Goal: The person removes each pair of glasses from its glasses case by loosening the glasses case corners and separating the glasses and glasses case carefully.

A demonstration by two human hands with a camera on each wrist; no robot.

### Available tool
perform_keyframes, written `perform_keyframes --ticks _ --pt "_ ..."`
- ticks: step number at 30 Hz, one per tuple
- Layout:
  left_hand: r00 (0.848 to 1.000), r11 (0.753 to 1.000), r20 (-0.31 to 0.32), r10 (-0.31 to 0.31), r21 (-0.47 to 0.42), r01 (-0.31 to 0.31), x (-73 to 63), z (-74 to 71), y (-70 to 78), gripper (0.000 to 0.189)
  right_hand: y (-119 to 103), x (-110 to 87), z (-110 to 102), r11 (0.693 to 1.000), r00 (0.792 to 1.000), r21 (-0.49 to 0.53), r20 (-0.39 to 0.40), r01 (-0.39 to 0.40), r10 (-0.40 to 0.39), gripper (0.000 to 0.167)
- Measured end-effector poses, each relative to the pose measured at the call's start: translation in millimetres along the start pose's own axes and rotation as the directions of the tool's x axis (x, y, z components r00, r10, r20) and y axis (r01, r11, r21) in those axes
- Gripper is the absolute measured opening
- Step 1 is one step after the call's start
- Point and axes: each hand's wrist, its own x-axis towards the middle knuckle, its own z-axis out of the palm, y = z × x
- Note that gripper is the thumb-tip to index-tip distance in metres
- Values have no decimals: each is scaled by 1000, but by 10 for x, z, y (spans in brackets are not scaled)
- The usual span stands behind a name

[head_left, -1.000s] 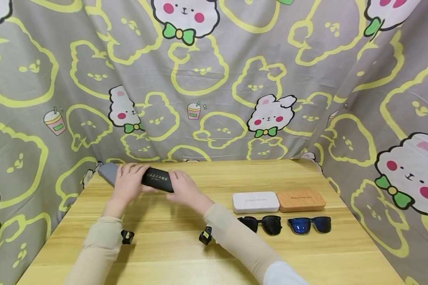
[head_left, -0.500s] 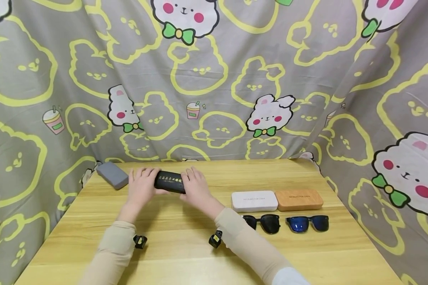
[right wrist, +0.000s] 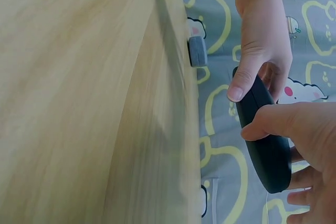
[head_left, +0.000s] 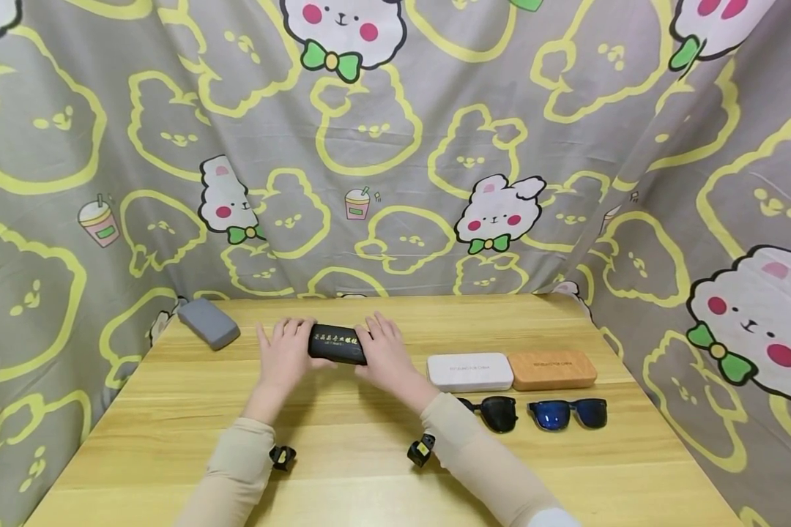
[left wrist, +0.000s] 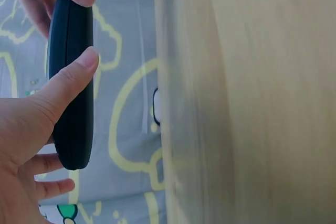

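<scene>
A black glasses case (head_left: pixel 338 344) with gold lettering is held above the table between both hands. My left hand (head_left: pixel 286 354) grips its left end, the thumb along the near edge. At the other end my right hand (head_left: pixel 387 357) grips it the same way. In the left wrist view the case (left wrist: pixel 73 82) stands edge-on, its seam showing, with a thumb pressed on that side. The right wrist view shows the case (right wrist: pixel 262 140) pinched by both thumbs against the fingers behind. Its lid looks closed.
A grey glasses case (head_left: pixel 209 323) lies at the back left of the wooden table (head_left: pixel 349 468). To the right sit a white case (head_left: pixel 470 372) and an orange-brown case (head_left: pixel 552 369). Before them lie black sunglasses (head_left: pixel 499 414), partly behind the right sleeve, and blue-lensed sunglasses (head_left: pixel 569 414).
Both hands have carried the black glasses case to the right, away from the grey case, which now shows fully. The grey case and the other things on the table stay put.
</scene>
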Motion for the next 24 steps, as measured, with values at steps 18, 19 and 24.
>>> perform_keyframes --ticks 18,19,24 --pt "986 994 134 -102 -33 107 -103 116 380 97 182 -232 -55 996 991 35 105 -85 81 73" --pt "984 993 140 -108 -34 113 -109 122 400 98 193 -244 -56 995 989 37 115 -92 87 73" --pt "973 988 180 -146 -24 153 -135 155 499 100 238 -301 -68 992 983 53 146 -116 107 72"
